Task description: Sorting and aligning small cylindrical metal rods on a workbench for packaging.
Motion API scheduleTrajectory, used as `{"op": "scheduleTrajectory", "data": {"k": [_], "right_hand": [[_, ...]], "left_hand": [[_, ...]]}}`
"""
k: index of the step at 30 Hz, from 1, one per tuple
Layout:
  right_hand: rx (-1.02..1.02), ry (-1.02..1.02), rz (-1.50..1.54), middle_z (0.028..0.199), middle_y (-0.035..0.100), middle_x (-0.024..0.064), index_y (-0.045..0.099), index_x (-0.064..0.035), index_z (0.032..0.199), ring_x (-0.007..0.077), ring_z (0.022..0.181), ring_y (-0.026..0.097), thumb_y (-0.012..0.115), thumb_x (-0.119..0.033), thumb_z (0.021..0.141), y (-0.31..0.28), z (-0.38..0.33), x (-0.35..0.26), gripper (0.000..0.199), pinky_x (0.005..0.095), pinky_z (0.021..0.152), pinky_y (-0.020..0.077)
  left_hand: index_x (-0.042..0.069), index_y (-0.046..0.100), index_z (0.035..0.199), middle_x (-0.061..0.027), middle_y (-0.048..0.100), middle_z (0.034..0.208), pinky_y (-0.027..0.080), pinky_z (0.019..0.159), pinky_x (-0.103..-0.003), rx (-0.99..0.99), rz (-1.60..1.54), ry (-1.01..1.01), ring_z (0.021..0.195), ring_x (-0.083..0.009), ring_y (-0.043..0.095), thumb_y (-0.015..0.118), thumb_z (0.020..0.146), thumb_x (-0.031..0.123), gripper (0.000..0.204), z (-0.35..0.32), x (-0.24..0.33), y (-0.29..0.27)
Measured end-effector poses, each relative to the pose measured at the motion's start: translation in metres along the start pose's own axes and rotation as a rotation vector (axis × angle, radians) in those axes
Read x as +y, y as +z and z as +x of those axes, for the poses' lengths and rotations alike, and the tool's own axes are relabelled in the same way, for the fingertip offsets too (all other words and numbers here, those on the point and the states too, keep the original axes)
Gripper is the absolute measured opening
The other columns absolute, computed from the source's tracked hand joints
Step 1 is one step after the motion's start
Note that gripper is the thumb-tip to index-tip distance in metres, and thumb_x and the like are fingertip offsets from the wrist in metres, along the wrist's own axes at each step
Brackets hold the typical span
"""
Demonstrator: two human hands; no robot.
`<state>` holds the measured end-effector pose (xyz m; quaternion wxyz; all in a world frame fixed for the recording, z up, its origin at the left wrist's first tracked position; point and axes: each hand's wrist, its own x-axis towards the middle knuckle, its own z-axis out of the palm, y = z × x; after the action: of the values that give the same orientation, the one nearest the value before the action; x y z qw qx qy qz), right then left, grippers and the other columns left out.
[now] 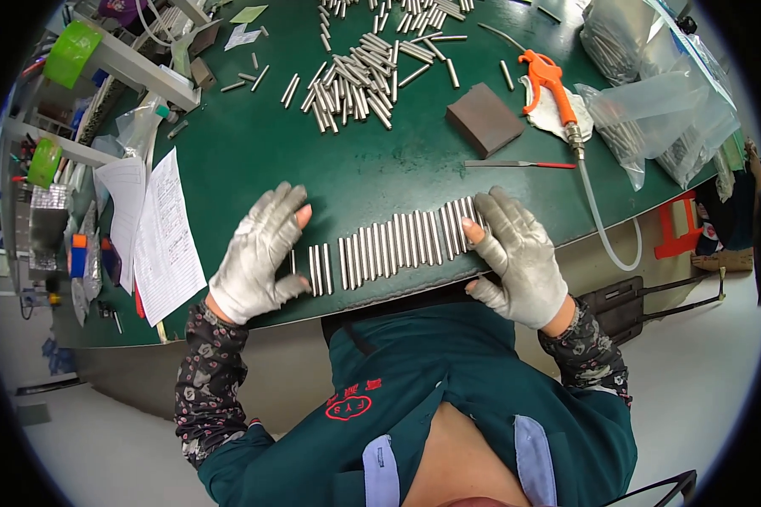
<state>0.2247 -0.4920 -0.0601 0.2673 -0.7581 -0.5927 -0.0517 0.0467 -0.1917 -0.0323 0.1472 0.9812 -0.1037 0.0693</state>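
Observation:
A row of short metal rods point(389, 245) lies side by side along the near edge of the green table point(228, 144). My left hand point(262, 253), in a pale grey glove with some bare fingertips, rests at the row's left end with fingers stretched and thumb apart. Beside its thumb are a few rods set slightly off from the rest. At the right end, my gloved right hand point(520, 258) lies spread over the last rods, its fingers apart and partly covering them. Neither hand grips a rod.
Loose metal rods point(355, 84) are heaped farther back. Toward the right lie a brown block point(484, 120), a thin file with a red handle point(524, 164), an orange air gun point(548, 84) with its hose, and bags of rods point(617, 122). Written sheets point(169, 241) lie at left.

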Motion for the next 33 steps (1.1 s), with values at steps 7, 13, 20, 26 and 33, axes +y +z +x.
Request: {"op": "scheduleTrajectory", "data": {"k": [7, 13, 20, 26, 33], "right_hand": [[-0.201, -0.031, -0.076, 0.129, 0.042, 0.0214, 0.047, -0.0126, 0.126, 0.0421, 0.122, 0.038, 0.066, -0.04, 0.066, 0.003, 0.008, -0.004, 0.069, 0.051, 0.1, 0.0325], [-0.161, 0.009, -0.061, 0.127, 0.044, 0.0214, 0.051, -0.0105, 0.121, 0.0428, 0.12, 0.039, 0.068, -0.036, 0.066, 0.003, 0.006, -0.002, 0.063, 0.0496, 0.098, 0.035], [-0.135, -0.017, -0.043, 0.128, 0.044, 0.0218, 0.052, -0.0087, 0.12, 0.0426, 0.12, 0.04, 0.068, -0.033, 0.066, 0.001, 0.004, 0.001, 0.062, 0.0478, 0.097, 0.0375], [-0.128, -0.01, -0.03, 0.126, 0.045, 0.0218, 0.054, -0.0078, 0.116, 0.0425, 0.119, 0.041, 0.069, -0.032, 0.066, 0.002, 0.004, 0.003, 0.058, 0.0471, 0.096, 0.0382], [-0.135, -0.017, -0.016, 0.124, 0.047, 0.0216, 0.055, -0.0059, 0.114, 0.0417, 0.12, 0.04, 0.069, -0.034, 0.064, -0.001, 0.014, -0.01, 0.059, 0.05, 0.099, 0.034]], "left_hand": [[0.011, 0.027, 0.139, -0.0199, 0.033, 0.138, 0.016, 0.109, -0.052, -0.086, 0.087, -0.074, 0.129, -0.0398, 0.029, 0.069, 0.06, 0.052, 0.098, -0.009, 0.033, 0.027], [0.003, 0.037, 0.132, -0.0197, 0.036, 0.135, 0.02, 0.108, -0.049, 0.016, 0.003, -0.12, 0.128, -0.039, 0.031, 0.076, 0.058, 0.035, 0.089, 0.022, 0.055, 0.045], [0.0, 0.02, 0.139, -0.0144, 0.054, 0.121, 0.029, 0.105, -0.045, 0.275, -0.137, -0.173, 0.115, -0.0298, 0.05, 0.077, 0.062, 0.021, 0.098, 0.031, 0.059, 0.065], [0.001, 0.016, 0.141, -0.0119, 0.059, 0.113, 0.03, 0.104, -0.044, 0.35, -0.118, -0.21, 0.109, -0.0282, 0.054, 0.077, 0.062, 0.019, 0.101, 0.035, 0.063, 0.071], [0.001, 0.018, 0.14, -0.0127, 0.053, 0.121, 0.022, 0.107, -0.047, 0.285, -0.095, -0.286, 0.122, -0.0331, 0.042, 0.078, 0.059, 0.028, 0.104, 0.034, 0.061, 0.06]]}}
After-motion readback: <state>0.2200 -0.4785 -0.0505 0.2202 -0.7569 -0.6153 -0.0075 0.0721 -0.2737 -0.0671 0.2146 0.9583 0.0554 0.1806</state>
